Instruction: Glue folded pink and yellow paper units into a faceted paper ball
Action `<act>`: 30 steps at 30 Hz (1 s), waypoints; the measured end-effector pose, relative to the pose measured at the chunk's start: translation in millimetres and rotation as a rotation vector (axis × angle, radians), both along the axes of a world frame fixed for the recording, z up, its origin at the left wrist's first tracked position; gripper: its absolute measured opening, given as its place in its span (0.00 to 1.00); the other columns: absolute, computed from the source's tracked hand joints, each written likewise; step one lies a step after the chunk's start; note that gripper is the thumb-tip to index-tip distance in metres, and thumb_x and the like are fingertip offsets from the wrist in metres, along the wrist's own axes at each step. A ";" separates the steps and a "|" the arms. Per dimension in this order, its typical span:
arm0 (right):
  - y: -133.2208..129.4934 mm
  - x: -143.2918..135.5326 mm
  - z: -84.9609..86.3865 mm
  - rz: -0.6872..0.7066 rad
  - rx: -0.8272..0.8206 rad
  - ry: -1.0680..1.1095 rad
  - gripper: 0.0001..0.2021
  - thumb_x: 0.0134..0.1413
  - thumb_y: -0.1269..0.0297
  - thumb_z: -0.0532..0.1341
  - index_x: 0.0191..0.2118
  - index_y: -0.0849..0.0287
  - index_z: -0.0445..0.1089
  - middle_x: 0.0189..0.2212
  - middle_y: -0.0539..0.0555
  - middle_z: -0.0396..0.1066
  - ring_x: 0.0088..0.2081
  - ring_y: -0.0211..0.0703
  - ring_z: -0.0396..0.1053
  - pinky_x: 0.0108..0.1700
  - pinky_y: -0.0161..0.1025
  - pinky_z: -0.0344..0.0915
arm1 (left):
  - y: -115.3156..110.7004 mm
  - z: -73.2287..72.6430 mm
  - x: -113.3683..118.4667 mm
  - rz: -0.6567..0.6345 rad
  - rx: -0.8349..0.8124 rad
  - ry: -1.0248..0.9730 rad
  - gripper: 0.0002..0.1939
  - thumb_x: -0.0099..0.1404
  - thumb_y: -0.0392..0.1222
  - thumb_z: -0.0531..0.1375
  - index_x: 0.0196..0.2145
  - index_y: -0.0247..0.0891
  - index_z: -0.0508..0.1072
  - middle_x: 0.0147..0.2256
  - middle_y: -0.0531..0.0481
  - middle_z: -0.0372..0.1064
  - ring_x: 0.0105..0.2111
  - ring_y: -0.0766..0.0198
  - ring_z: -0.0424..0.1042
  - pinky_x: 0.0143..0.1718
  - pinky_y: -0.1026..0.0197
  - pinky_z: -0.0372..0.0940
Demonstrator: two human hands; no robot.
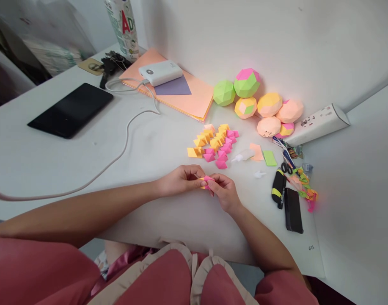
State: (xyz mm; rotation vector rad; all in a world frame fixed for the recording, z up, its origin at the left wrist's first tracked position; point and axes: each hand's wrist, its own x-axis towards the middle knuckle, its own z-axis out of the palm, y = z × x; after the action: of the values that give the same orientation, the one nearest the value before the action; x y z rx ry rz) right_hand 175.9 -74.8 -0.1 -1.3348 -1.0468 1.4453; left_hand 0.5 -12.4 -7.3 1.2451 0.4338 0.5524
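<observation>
Near the table's front, my left hand (184, 180) and my right hand (224, 190) meet around a small pink and yellow folded paper piece (207, 179). Both hands pinch it between thumb and fingers, which cover part of it. Just beyond them lie rows of folded paper units, yellow ones (200, 140) to the left and pink ones (226, 148) to the right. Right of the rows rests a white squeeze bottle with a narrow nozzle (243, 155), beside a peach paper slip (256, 151) and a green paper slip (270, 158). A small white cap-like piece (260, 174) lies nearer to me.
Faceted paper balls (247, 83) sit against the wall. At right are scissors (287, 168), a black-yellow cutter (278, 185), a black case (293, 210) and paper scraps (304, 186). A tablet (73, 109), peach sheets (184, 99), and a power bank (162, 73) with a cable (127, 135) lie left.
</observation>
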 end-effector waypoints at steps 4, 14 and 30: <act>-0.6 -0.2 -1.6 -0.002 0.006 -0.006 0.08 0.47 0.59 0.65 0.26 0.59 0.71 0.20 0.46 0.65 0.20 0.30 0.56 0.24 0.34 0.54 | 0.9 -1.5 0.5 0.017 -0.024 0.003 0.10 0.59 0.44 0.61 0.27 0.33 0.71 0.31 0.50 0.68 0.32 0.65 0.70 0.35 0.62 0.66; -0.7 0.8 -3.3 -0.005 0.006 0.014 0.07 0.47 0.60 0.65 0.26 0.58 0.72 0.19 0.46 0.64 0.20 0.30 0.56 0.24 0.33 0.53 | 3.6 -3.4 0.4 0.031 -0.033 0.031 0.08 0.56 0.42 0.63 0.25 0.34 0.73 0.29 0.52 0.66 0.30 0.67 0.69 0.33 0.64 0.65; -3.0 -4.8 3.0 -0.007 0.068 0.023 0.07 0.50 0.62 0.63 0.26 0.58 0.70 0.24 0.48 0.66 0.24 0.32 0.57 0.28 0.34 0.56 | -4.2 -1.7 2.8 0.068 0.005 -0.002 0.09 0.59 0.44 0.60 0.28 0.35 0.67 0.34 0.51 0.61 0.32 0.67 0.66 0.34 0.63 0.63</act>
State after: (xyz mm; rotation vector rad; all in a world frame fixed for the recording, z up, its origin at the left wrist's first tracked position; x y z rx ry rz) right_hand 171.1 -77.8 2.9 -1.2697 -1.0659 1.4042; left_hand 3.2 -16.7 -9.0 1.2374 0.4747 0.6133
